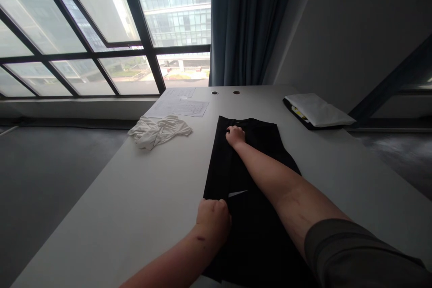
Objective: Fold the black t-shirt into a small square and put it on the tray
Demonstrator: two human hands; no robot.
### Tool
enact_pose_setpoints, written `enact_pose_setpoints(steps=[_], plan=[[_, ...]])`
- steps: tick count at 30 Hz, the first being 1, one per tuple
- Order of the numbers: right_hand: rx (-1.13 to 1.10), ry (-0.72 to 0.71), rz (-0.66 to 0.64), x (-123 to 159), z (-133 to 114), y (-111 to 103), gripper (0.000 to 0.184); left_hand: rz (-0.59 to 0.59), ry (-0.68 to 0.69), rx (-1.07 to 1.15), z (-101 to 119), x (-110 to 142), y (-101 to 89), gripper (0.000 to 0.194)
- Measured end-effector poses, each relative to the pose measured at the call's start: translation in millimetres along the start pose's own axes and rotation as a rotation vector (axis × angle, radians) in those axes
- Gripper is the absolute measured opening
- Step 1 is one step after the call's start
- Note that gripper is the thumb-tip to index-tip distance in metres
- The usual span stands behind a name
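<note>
So there's a black garment [256,229], looks like folded trousers or shorts, lying flat on a white table [101,216], with a small white mark [238,193] near the middle. Its long axis runs near-to-far, pointing pretty much straight at the far edge of the table, with a strip of bare tabletop left beyond its far end. The near end runs out of view under the arms. There's loads of room on the left before the table edge, apart from a crumpled white cloth [158,131] further up, with printed papers [178,105] past that. On the right there's a decent gap too, then a folded white item on a black folder [317,110] by the far right corner. The left hand [212,220] sits on the garment's left edge near the camera, fingers curled down, and the right hand [235,136] is on the far end, fingers curled. The hands are well apart, and honestly I can't tell if either one is actually pinching the fabric.
</note>
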State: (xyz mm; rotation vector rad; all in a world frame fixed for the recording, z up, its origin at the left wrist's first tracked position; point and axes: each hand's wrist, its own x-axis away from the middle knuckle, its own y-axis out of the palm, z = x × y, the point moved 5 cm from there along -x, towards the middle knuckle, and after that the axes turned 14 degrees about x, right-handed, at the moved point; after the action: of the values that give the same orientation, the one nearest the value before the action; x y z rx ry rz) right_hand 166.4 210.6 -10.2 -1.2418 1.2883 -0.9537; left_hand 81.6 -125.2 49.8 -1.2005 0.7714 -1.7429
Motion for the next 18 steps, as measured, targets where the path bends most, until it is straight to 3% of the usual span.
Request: enact_pose_setpoints(steps=[5, 11, 15, 18], plan=[[0.004, -0.023, -0.016, -8.5, -0.5, -4.7, 0.045, 0.044, 0.062, 0.050, 6.6, -5.9, -2.2, 0.030], [0.022, -0.050, -0.049, -1.7, 4.5, 3.5, 0.053, 0.049, 0.118, 0.112, 0.8, -5.6, 8.6, 0.035], [-0.016, -0.027, 0.028, 3.0, 9.7, 7.1, 0.059, 0.198, 0.258, 0.134, -4.5, -10.9, 13.6, 0.028], [-0.001, -0.079, 0.057, 1.7, 9.0, 7.0, 0.061, 0.351, 0.378, 0.107, -11.7, -13.6, 25.2, 0.048]])
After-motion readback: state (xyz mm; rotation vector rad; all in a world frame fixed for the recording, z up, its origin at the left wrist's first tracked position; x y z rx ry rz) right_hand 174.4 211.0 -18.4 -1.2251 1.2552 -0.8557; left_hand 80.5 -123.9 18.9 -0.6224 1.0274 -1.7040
